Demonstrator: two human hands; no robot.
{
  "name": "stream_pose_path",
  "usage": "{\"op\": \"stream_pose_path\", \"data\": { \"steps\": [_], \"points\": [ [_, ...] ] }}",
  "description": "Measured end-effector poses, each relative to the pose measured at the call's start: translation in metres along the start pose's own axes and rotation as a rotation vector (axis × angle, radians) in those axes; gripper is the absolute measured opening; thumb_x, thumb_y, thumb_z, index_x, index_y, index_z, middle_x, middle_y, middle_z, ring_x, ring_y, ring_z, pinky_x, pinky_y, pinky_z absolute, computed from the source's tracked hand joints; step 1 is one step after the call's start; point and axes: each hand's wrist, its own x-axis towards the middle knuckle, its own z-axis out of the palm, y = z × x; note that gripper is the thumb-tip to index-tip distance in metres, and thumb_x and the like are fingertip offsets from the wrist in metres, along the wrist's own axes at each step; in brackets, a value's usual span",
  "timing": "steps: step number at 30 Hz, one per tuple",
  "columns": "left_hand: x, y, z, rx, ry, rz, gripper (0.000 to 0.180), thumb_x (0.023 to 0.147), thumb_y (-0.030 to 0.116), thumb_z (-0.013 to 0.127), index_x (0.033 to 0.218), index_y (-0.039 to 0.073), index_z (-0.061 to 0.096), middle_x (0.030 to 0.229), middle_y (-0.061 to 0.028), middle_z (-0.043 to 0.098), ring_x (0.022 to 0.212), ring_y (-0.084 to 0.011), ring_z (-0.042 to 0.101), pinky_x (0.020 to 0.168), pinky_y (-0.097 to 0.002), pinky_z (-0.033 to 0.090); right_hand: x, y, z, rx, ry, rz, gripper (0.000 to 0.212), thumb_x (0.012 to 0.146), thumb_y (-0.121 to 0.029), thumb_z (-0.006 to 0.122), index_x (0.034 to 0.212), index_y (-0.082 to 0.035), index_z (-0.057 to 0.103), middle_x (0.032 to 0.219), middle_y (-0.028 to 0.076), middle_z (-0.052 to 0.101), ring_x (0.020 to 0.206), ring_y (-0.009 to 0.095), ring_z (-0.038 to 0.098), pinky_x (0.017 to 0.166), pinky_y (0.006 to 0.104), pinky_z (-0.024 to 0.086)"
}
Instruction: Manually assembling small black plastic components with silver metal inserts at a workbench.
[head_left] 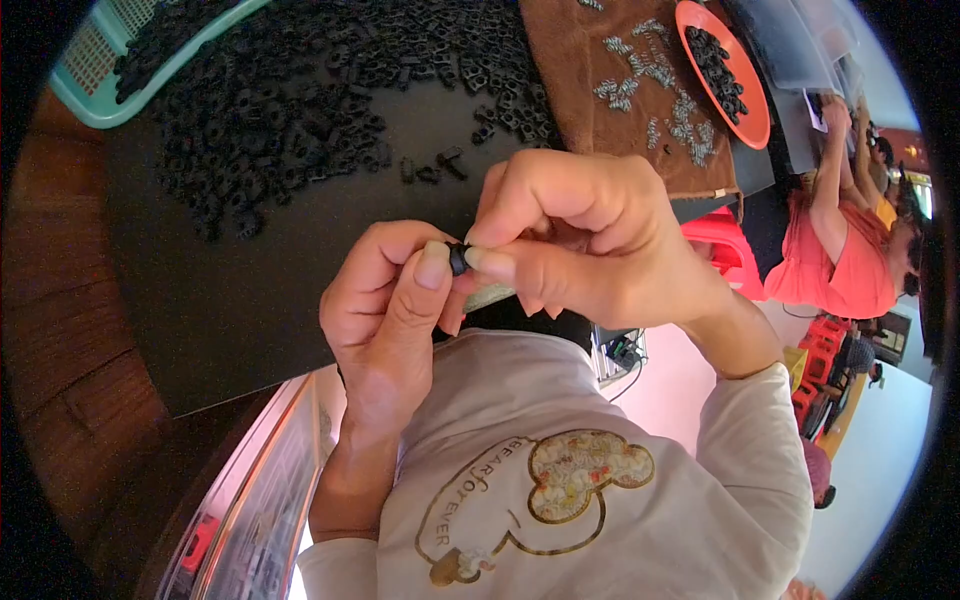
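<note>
Pinched between the thumbs and fingertips of both hands is a small black plastic part [459, 259], partly covered by the fingers. My left hand [392, 290] grips it from the left, thumb along its near side. From the right, my right hand [590, 235] holds its other end between thumb and forefinger. Beyond the hands a large heap of small black plastic parts [290, 110] is spread over the dark table [230, 310]. A few loose black pieces [430, 168] lie just past my left hand.
Small metal springs [655, 65] lie scattered on a brown cloth [570, 60] at the far right. An orange dish [757, 125] beside them holds black parts. A green plastic basket [95, 110] stands at the far left. Co-workers [835, 240] and red stools [815, 360] are off to the right.
</note>
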Motion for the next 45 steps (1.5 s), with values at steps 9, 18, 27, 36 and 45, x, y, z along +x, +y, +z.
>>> {"op": "stream_pose_path", "data": {
  "steps": [9,18,27,36,45],
  "points": [
    [-0.003,0.000,0.000,0.039,0.006,0.015,0.017,0.095,0.019,0.058,0.100,0.002,0.057,0.080,0.0014,0.055,0.065,-0.0047,0.050,0.055,-0.0177,0.042,0.000,0.001,0.001,0.021,-0.011,-0.019,0.006,0.088,0.003,0.058,0.082,-0.001,0.056,0.067,0.002,0.059,0.058,0.005,0.054,0.049,0.0209,0.041],
    [-0.001,-0.004,0.005,0.028,0.027,0.014,0.017,0.097,0.014,0.055,0.100,-0.002,0.058,0.080,-0.0039,0.063,0.061,-0.0043,0.047,0.056,-0.0186,0.041,0.001,-0.004,-0.011,-0.083,0.001,0.027,0.001,0.089,-0.001,0.058,0.090,0.001,0.058,0.072,0.004,0.065,0.059,0.006,0.058,0.047,0.0227,0.048],
    [0.003,-0.009,0.000,0.047,-0.082,-0.083,0.018,0.097,0.015,0.055,0.097,-0.002,0.060,0.078,-0.0032,0.063,0.060,-0.0046,0.050,0.055,-0.0193,0.041,0.004,0.018,-0.026,-0.392,-0.048,-0.287,0.012,0.091,-0.008,0.063,0.094,0.004,0.064,0.074,0.007,0.065,0.056,0.011,0.059,0.048,0.0244,0.043],
    [0.007,-0.004,0.008,-0.015,-0.054,-0.143,0.021,0.096,0.016,0.056,0.091,-0.003,0.063,0.079,-0.0067,0.065,0.062,-0.0091,0.057,0.059,-0.0218,0.047,0.004,0.021,-0.026,-0.722,-0.090,-0.555,0.037,0.076,-0.019,0.075,0.099,0.003,0.056,0.074,0.011,0.055,0.064,0.030,0.060,0.051,0.0380,0.049],
    [0.007,-0.004,-0.002,-0.039,-0.131,-0.099,0.018,0.093,0.011,0.056,0.094,-0.005,0.064,0.084,-0.0050,0.065,0.078,-0.0087,0.057,0.072,-0.0230,0.046,-0.001,0.020,-0.019,-1.002,0.000,-0.697,0.037,0.067,-0.013,0.074,0.095,0.001,0.054,0.076,0.009,0.054,0.061,0.028,0.061,0.047,0.0373,0.048]
  ]
}}
